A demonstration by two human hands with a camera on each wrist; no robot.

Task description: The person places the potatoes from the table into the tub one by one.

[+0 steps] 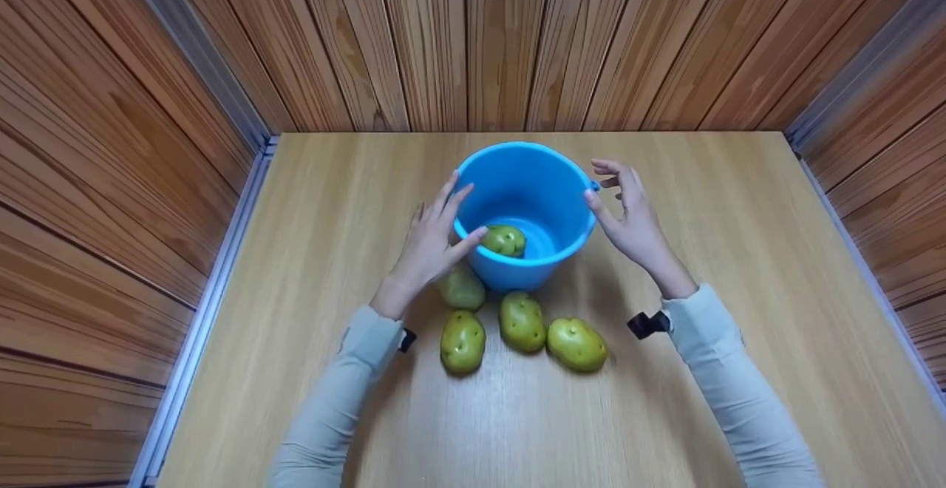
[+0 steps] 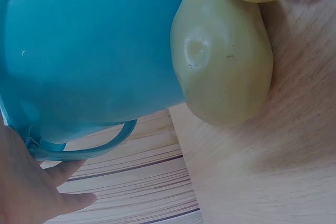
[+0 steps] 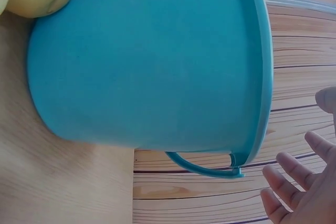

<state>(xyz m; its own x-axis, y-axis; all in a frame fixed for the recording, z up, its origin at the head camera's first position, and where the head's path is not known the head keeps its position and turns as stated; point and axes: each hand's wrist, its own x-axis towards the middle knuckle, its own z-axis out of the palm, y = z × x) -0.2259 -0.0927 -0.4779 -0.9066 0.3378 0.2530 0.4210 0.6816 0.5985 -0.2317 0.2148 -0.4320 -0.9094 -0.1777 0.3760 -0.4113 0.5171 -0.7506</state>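
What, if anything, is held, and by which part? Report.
Nothing appears held. The left hand spreads its fingers at the rim of the round blue plastic bucket; contact is unclear. The right hand is open, apart from it.

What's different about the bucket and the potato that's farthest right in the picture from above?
The bucket is blue, but the potato is yellowish green.
The bucket is much bigger than the potato.
The bucket is hollow, with an open top and a handle; the potato is a rounded lump with little dark spots.
Both rest on the table.
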